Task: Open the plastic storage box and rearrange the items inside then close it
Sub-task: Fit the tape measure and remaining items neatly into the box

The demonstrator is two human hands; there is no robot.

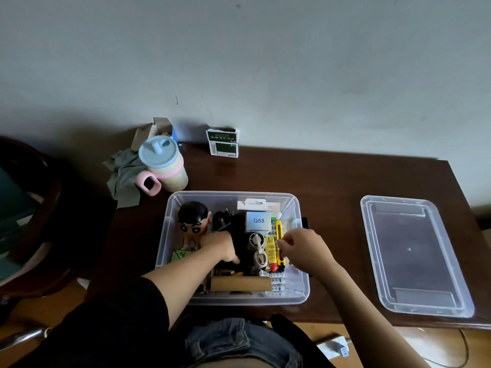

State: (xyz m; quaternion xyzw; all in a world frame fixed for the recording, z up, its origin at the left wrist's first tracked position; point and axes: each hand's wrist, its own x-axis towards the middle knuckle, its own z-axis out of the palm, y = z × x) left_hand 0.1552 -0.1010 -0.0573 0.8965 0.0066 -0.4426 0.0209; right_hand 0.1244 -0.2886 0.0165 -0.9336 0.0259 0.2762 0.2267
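Note:
The clear plastic storage box (299, 288) stands open at the table's front edge, full of small items. Its clear lid (414, 256) lies flat on the table to the right. Inside the box are a cartoon figurine (192, 221) at the left, a blue Q88 box (258, 221), a yellow utility knife (279, 229), a yellow tube (271, 251) and a wooden block (240, 284). My left hand (220, 247) reaches into the middle of the box with fingers curled down among dark items. My right hand (303, 248) is over the box's right side, its fingers curled at the utility knife.
A pastel cup with a blue lid (164, 166) and a grey cloth (125, 176) sit behind the box at the left. A green and white carton (223, 142) stands against the wall. A dark chair (29, 213) is at the left.

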